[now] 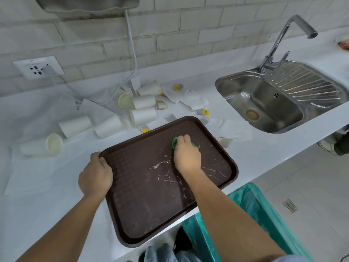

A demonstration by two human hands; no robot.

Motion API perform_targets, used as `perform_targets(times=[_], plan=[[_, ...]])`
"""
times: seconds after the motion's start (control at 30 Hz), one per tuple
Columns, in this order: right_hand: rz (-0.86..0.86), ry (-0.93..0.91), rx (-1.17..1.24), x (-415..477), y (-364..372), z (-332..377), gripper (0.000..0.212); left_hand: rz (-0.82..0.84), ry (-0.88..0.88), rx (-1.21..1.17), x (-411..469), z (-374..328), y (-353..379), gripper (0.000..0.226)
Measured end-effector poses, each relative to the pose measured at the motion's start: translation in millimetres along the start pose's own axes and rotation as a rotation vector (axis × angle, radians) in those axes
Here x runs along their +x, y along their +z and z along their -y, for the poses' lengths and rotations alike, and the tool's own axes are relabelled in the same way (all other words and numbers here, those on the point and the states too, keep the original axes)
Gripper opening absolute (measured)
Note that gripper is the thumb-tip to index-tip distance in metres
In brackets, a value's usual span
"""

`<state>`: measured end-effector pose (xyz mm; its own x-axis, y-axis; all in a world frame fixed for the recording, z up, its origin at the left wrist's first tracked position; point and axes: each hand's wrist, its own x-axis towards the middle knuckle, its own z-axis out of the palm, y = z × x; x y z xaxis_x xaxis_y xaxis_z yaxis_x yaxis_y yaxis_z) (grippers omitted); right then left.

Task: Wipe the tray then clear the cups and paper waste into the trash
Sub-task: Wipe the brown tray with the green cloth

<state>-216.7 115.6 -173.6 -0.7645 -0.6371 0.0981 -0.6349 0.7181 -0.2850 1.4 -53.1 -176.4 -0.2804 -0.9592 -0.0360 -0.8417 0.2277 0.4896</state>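
Head view: the brown tray (pixel 143 205) sits on the white counter (pixel 47 186), its near corner overhanging by the green-lined trash bin (pixel 264 214). Our left hand (pixel 95 175) grips its rim. Our right hand (pixel 186 154) clutches a green cloth (pixel 174 142). We'd pin the rim and sweep across the pale streaks (pixel 166 174). The paper cups (pixel 142 102) and napkins (pixel 192 100) lie beyond. The cloth is mostly hidden under the palm, and our arm blocks the bin's inside.

We see only green scraps of the cloth (pixel 174 142) around the right hand (pixel 187 155), which covers the rest. The fingers of the left hand (pixel 95 174) are out of sight at the tray (pixel 151 205) rim. The bin (pixel 264 208) runs off the bottom edge, the wall unit (pixel 86 4) off the top. We cannot read the yellow tags (pixel 177 88).
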Motion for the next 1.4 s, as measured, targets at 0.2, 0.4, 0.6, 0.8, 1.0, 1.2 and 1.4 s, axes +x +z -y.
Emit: perform_targets(times=[0.2,0.4,0.6,0.8,1.0,1.2,1.4], plan=[[-0.074,0.09,-0.002,10.4,-11.7,-45.4,0.034,-0.03,0.013,0.026,-1.1,0.2,4.9,0.031],[-0.049,0.09,0.018,14.2,0.3,7.4,0.024,-0.058,0.0,0.071,0.1,-3.3,11.3,0.031],[0.089,-0.322,0.034,-25.1,14.3,65.3,0.031,-0.065,0.027,0.075,2.2,0.2,10.4,0.03],[0.033,-0.075,-0.037,13.8,-3.5,-8.1,0.029,-0.064,0.051,0.086,2.4,3.3,12.8,0.03],[0.069,-0.186,0.001,-16.4,13.0,67.5,0.029,-0.057,0.024,0.088,2.0,-2.1,11.1,0.033],[0.188,-0.384,0.016,-23.5,8.8,90.1,0.049,-0.054,0.043,0.059,1.4,0.3,7.5,0.034],[0.091,0.045,-0.001,44.4,-12.3,13.2,0.029,-0.058,0.07,0.029,0.0,3.8,7.6,0.04]])
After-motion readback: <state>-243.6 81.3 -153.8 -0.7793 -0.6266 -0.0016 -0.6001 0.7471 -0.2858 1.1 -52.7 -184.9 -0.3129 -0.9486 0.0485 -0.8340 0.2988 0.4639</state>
